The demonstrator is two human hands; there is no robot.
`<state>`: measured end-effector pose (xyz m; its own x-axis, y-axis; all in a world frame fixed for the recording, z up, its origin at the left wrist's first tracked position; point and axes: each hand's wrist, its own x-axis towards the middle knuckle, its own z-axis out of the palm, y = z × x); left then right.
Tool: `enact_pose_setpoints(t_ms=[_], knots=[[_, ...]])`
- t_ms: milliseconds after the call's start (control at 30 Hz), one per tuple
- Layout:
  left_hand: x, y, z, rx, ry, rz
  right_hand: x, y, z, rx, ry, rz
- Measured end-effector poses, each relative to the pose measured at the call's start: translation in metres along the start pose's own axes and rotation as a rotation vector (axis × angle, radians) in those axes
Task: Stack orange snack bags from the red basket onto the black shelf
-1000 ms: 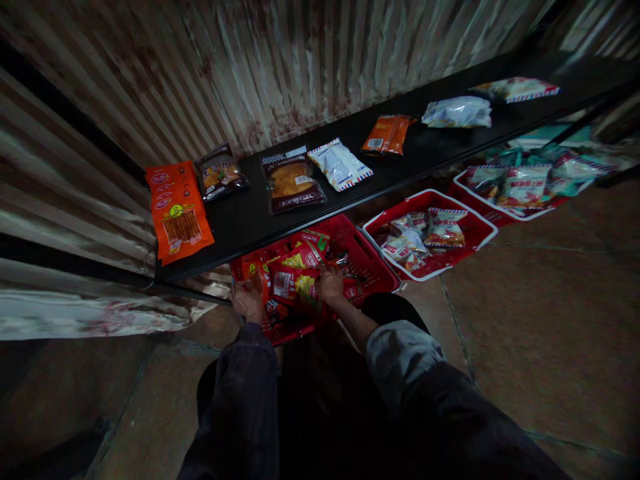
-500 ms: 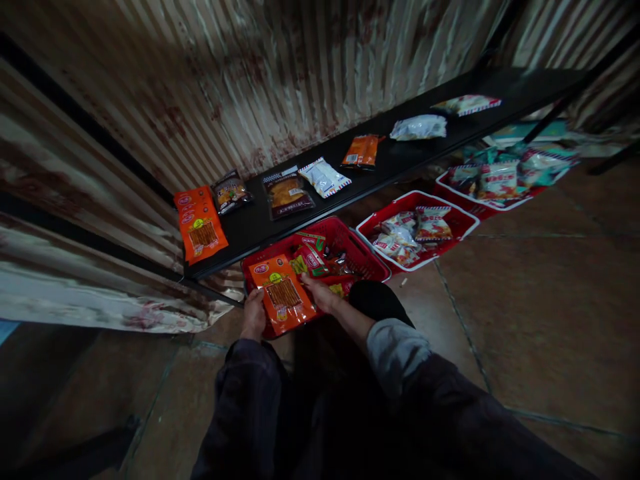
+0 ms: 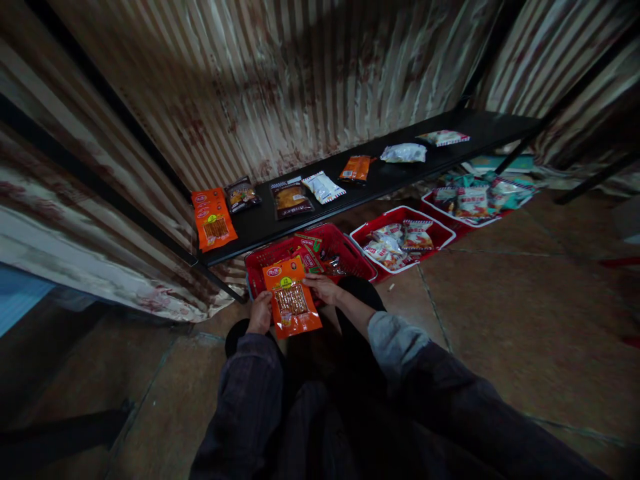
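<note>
Head: orange packet (image 3: 294,300) at edge of basket (image 3: 336,237)

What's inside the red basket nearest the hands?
Red packets with green trim and some dark, shiny wrappers show; whatever lies behind the held orange packet is hidden.

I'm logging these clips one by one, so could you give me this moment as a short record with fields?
Left hand: grips the left edge of the orange pouch
Right hand: holds the same pouch near its upper right edge
Pouch side: printed front toward the camera
Nearest container: red basket, holding snack packs
Shelf: black shelf with seven bags, including a similar-looking pouch at its left end
Other containers: middle basket and far-right basket, both red with white rims and filled with bags
</note>
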<state>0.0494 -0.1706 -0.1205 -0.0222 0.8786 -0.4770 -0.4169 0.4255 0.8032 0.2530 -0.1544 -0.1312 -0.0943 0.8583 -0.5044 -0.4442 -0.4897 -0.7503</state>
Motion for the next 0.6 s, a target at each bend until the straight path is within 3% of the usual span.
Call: enact_pose_setpoints(t_ms=[367,600], knots=[[0.006,-0.002,0.012,-0.018,0.066,-0.01,-0.007,0.008,-0.008,-0.062,0.086,0.034],[0.01,-0.003,0.009,-0.023,0.113,-0.002,-0.006,0.01,-0.01,-0.074,0.03,0.019]])
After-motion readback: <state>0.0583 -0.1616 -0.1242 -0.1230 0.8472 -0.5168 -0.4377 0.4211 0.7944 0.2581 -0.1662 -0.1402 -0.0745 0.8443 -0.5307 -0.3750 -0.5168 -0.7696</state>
